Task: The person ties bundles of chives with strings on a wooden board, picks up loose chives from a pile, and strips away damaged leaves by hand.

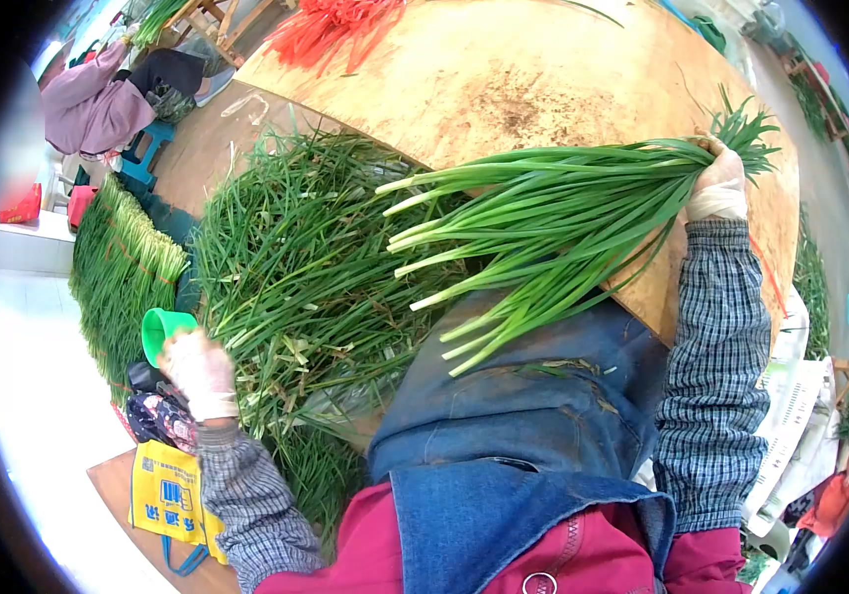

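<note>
My right hand [719,180], in a pale glove, is closed around the leafy end of a bunch of garlic chives [563,213]. Their pale stalk ends fan out to the left above my lap. Over at the left, my gloved left hand [197,371] grips a green plastic cup [154,332], whose open mouth faces left. Between my hands lies a big loose heap of garlic chives [296,257], tangled with dry bits.
A wooden board [583,69] with soil on it spans the front, bearing red ties [335,30]. Bundled chives [123,277] stand at left, near a blue stool [147,153] and a seated person [98,104]. A yellow bag [167,495] lies at lower left.
</note>
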The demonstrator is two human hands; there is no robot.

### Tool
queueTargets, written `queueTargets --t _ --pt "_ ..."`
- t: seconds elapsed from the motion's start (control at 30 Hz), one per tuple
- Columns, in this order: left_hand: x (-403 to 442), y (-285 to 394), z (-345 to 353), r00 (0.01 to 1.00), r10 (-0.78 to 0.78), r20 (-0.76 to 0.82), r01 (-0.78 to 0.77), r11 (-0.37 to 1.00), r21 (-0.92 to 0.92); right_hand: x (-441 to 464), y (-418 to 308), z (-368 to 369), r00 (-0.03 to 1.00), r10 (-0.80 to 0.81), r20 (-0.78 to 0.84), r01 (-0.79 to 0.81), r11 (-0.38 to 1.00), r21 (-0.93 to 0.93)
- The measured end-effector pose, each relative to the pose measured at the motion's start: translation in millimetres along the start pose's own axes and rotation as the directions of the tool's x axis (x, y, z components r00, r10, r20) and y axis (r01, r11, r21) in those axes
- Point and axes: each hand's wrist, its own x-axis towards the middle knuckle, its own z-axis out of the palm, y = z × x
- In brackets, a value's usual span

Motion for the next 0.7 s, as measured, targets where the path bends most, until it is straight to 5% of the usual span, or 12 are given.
queueTargets --t 0.07,0.13,0.17,0.23,0.3,0.4,0.43,0.5,0.57,0.63,0.7 --pt "5 45 -20 0.952 0.176 -0.251 -0.263 0.888 -0.377 -4 -5 3 1.0 -0.02 0.017 0.02 1.0 -0.01" --pt "19 108 -48 0.9 0.232 -0.37 -0.433 0.573 -0.696 -8 -7 6 0.999 -0.012 -0.03 0.012 1.0 0.019" --pt "26 135 -58 0.883 0.273 -0.382 -0.466 0.413 -0.782 -9 -9 7 0.998 -0.007 -0.055 0.009 0.999 0.035" --pt "39 176 -76 0.841 0.366 -0.397 -0.533 0.442 -0.722 -10 -10 7 0.999 -0.026 -0.028 0.026 1.0 0.012" --pt "51 200 -57 0.812 0.398 -0.428 -0.53 0.195 -0.825 -16 -11 8 0.996 -0.08 -0.028 0.079 0.996 -0.034" --pt "57 195 -64 0.929 0.359 -0.091 -0.005 -0.233 -0.973 -19 -15 7 0.999 -0.032 0.035 0.032 0.999 0.0" --pt "57 189 -72 0.92 0.392 -0.006 0.087 -0.22 -0.971 -21 -15 9 0.999 -0.017 0.043 0.016 1.0 0.026" --pt "58 179 -83 0.901 0.411 -0.141 -0.121 -0.072 -0.99 -19 -13 11 0.999 -0.036 0.017 0.034 0.996 0.082" --pt "59 173 -92 0.892 0.452 -0.006 0.067 -0.146 -0.987 -24 -16 15 0.996 -0.091 -0.009 0.091 0.996 0.0" --pt "59 166 -107 0.835 0.522 0.176 0.351 -0.258 -0.9 -7 -11 8 0.998 -0.019 -0.066 0.028 0.99 0.135" --pt "59 165 -106 0.83 0.529 0.178 0.342 -0.23 -0.911 -10 -11 11 0.997 -0.024 -0.077 0.036 0.986 0.161"
